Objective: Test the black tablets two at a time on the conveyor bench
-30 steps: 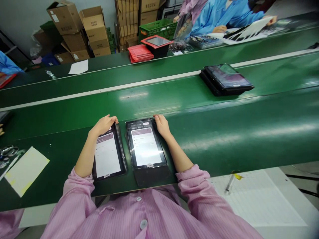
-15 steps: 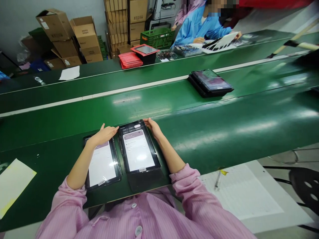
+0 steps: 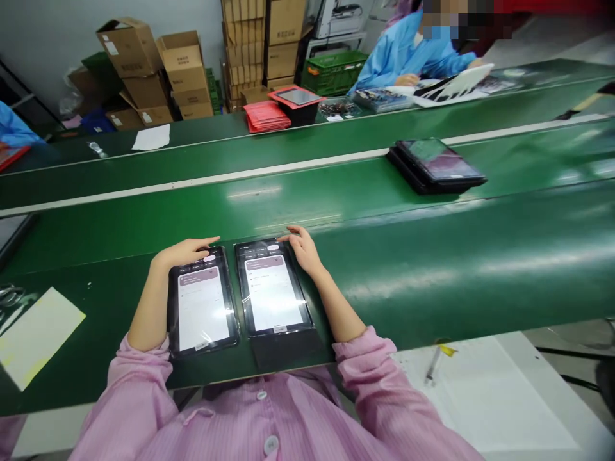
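Two tablets with lit white screens lie side by side before me on the green bench. Over the top edge of the left tablet (image 3: 204,307) is my left hand (image 3: 187,251), its fingers stretched out to the right and holding nothing. The right tablet (image 3: 275,291) rests on a black box (image 3: 286,349), whose near end shows below it. My right hand (image 3: 303,248) is at that tablet's top right corner, with fingers apart and a fingertip at the screen's upper edge. Whether the left fingertips touch glass is hard to tell.
A stack of dark tablets (image 3: 435,165) sits on the green belt (image 3: 202,211). Yellow-edged paper (image 3: 43,336) lies at left, near scissors (image 3: 10,294). A syringe-like tube (image 3: 434,365) is on the white surface at right. Across the belt, a person in blue (image 3: 391,54) sits beside red sleeves (image 3: 267,116).
My left hand has moved up and left, uncovering the upper screen of the left tablet. That tablet now sits straighter. My right hand's fingers have come over the right tablet's corner.
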`<state>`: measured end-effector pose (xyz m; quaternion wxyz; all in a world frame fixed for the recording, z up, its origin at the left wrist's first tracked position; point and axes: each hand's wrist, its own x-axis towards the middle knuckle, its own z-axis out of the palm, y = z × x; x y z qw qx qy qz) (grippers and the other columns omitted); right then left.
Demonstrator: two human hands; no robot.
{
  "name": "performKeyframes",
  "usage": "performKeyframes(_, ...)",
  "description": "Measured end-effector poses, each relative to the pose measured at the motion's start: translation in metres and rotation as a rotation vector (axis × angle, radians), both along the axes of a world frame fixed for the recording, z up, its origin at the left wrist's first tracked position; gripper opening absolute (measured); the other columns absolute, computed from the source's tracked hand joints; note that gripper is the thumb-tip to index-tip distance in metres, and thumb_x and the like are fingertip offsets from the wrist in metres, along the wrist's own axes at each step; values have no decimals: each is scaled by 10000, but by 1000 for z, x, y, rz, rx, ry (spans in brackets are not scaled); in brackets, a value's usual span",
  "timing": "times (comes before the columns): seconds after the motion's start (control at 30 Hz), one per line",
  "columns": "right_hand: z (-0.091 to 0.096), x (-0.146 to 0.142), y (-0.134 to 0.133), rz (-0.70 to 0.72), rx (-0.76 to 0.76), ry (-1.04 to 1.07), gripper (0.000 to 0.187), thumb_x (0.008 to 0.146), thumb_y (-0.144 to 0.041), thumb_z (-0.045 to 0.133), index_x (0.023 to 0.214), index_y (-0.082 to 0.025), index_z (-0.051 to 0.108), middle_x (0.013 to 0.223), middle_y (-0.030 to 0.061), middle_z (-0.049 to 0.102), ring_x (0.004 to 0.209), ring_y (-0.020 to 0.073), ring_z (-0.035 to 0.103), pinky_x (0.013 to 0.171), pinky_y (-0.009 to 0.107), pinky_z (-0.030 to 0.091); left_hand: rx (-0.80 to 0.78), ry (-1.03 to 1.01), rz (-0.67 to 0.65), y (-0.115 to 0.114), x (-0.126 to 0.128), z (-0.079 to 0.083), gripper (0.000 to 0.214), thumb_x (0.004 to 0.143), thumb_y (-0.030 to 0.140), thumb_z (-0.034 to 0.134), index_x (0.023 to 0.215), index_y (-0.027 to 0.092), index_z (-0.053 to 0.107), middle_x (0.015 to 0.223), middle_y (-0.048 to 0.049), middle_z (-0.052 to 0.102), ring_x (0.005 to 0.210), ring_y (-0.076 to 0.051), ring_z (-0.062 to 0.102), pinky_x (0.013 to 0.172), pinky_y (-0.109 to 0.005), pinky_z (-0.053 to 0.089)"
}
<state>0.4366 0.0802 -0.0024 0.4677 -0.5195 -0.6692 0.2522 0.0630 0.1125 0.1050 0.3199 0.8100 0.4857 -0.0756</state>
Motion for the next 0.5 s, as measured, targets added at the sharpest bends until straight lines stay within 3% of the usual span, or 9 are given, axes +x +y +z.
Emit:
performKeyframes(0.1,-3,-3,-2,83,33,-110,540,994,-561,369,940,-246,804,1341,111,554,1253,312,504,1089,506,385,-39,-52,-22,5,-7,-6,703,948,501,457,1588,349,210,1356,-20,633,1175,-226,618,984,-299,456)
performKeyframes(0.23,-6,-6,-3,105,69,-185,476,991,-494,400,951,-251,807,1336,120,558,1233,322,501,1078,534,384,46,-61,-77,7,-2,-15,742,907,464,541,1580,309,268,1369,-55,614,1184,-237,596,974,-281,433)
performKeyframes(0.43,-4,2,1,52,101,-66,473,987,-511,398,982,-239,786,1295,121,572,1215,310,536,1082,508,401,-101,-86,51,7,-12,-6,643,1010,543,265,1601,308,164,1375,-1,626,1225,-192,580,1033,-273,390)
performKeyframes(0.5,-5,5,2,59,77,-34,439,976,-528,428,1069,-247,752,1275,117,586,1236,311,535,1101,506,388,-123,-67,57,6,-17,-3,675,995,564,292,1597,276,193,1432,-11,586,1270,-199,555,1060,-277,378)
